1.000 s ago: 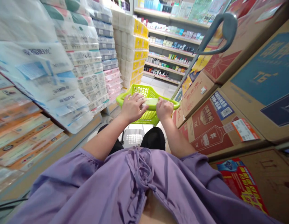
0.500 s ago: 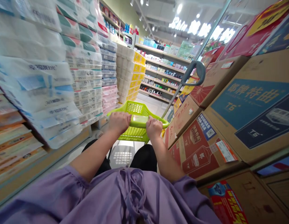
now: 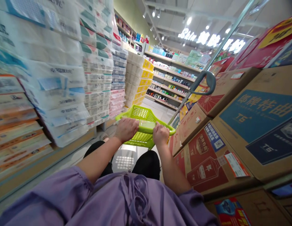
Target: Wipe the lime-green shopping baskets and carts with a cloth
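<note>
A lime-green shopping cart (image 3: 142, 142) stands in front of my legs, its perforated plastic basket partly hidden by my hands. My left hand (image 3: 127, 129) is wrapped round the left part of its handle bar, and my right hand (image 3: 160, 133) grips the right part. Between the two hands a clear, pale label cover (image 3: 147, 123) shows on the bar. Both sets of knuckles face up, and the fingertips are out of sight under the bar.
Wrapped tissue packs (image 3: 63, 78) are stacked on a low platform along the left. Cardboard cartons (image 3: 261, 110) rise close on the right, with a grey looped handle on a pole (image 3: 210, 83) by them. Stocked shelves (image 3: 171, 73) stand ahead across the pale floor (image 3: 157, 108).
The cart and both hands sit slightly further right and lower in view. The tissue stacks and cartons have also shifted right and down. Both hands keep their grip on the bar.
</note>
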A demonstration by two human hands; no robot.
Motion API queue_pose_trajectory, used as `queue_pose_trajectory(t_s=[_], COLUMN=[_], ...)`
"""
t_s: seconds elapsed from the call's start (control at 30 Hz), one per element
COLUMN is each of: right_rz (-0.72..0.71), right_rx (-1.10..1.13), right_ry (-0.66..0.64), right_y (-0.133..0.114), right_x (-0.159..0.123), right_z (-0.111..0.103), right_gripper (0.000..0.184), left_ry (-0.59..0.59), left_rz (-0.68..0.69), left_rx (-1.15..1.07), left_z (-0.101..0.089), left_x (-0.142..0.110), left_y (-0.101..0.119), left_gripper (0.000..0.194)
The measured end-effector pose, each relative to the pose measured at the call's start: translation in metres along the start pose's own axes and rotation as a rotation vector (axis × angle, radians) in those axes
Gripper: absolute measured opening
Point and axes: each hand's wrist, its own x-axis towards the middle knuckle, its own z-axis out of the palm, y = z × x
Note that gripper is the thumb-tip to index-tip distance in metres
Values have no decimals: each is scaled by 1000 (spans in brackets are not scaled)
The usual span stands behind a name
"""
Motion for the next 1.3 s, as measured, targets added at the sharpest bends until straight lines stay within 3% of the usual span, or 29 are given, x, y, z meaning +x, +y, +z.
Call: queue_pose_trajectory(t_s=[0.07, 0.23, 0.4, 0.47, 0.63, 0.83, 1.03, 1.23, 1.3], right_rz=[-3, -7, 6, 10, 12, 14, 20, 28, 26], right_rx=[0, -9, 2, 7, 1, 16, 22, 14, 15], right_ry=[-7, 2, 20, 9, -4, 24, 26, 33, 30], right_y=[0, -3, -3, 0, 2, 5, 7, 5, 5], right_x=[0, -1, -3, -3, -2, -3, -3, -3, -3], right_z=[-1, 0, 1, 0, -2, 1, 2, 1, 1], right_gripper=[36, 38, 39, 38, 37, 39, 38, 38, 37], left_ry=[22, -113, 56, 96, -55, 74, -77, 25, -3], left_rz=[12, -266, -49, -23, -162, -47, -145, -58, -84], left_rx=[2, 72, 45, 20, 31, 37, 12, 36, 30], left_z=[1, -3, 3, 4, -1, 11, 9, 14, 13], left_x=[-3, 13, -8, -12, 1, -13, 4, -7, -3], left_y=[-2, -5, -2, 1, 8, 16, 16, 21, 21], left_gripper=[39, 48, 40, 39, 47, 45, 49, 51, 50])
